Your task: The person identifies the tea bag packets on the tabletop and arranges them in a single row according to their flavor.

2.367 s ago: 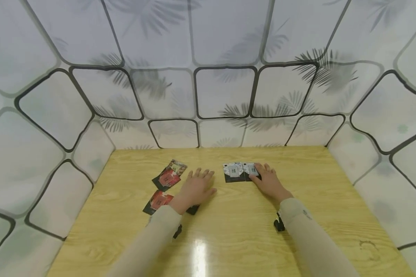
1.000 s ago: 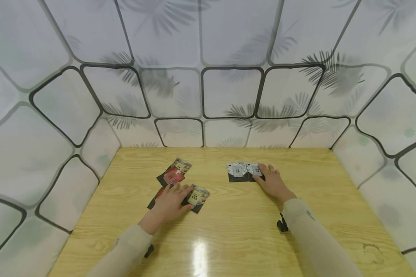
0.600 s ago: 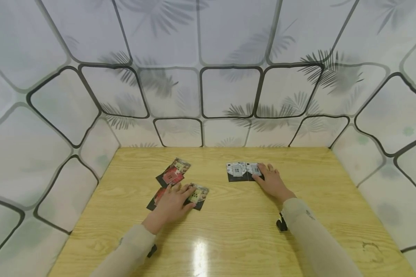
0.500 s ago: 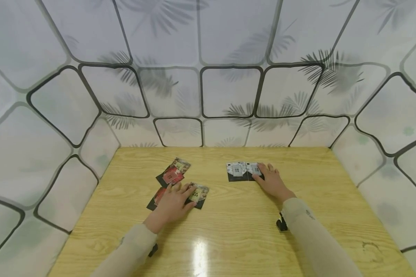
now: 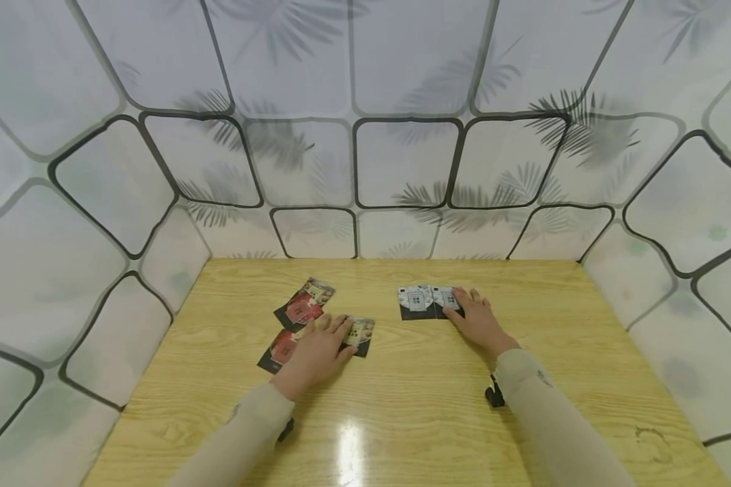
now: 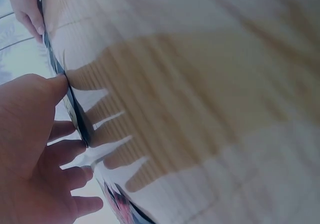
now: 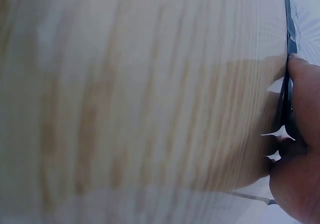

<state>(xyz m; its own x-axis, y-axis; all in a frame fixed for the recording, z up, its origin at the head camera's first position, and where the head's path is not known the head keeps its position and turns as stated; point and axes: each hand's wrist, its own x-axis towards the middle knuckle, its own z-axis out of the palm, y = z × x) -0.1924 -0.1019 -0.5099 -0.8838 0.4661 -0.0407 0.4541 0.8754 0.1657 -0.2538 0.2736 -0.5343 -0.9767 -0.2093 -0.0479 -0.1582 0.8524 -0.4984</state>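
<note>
While your left hand [image 5: 317, 348] rests on the yellow card [image 5: 357, 331], fingers spread and fairly straight, your right hand [image 5: 480, 323] lies, thumb and fingers apart, on the outer white card [image 5: 446, 299]; neither appears to grip. Yellow card: your left hand is the nearer; inner white card [image 5: 417, 302] ahead and right of it, a strip of table [image 5: 414, 406] between. Black end faces you; partly covered, so long axis uncertain. One red card [image 5: 283, 348] lies just left of your left hand.

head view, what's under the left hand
Under the left hand lies a yellow-labelled card, its right part showing; the rest, and anything beneath it, is covered. The hand also partly hides a red card.
</note>
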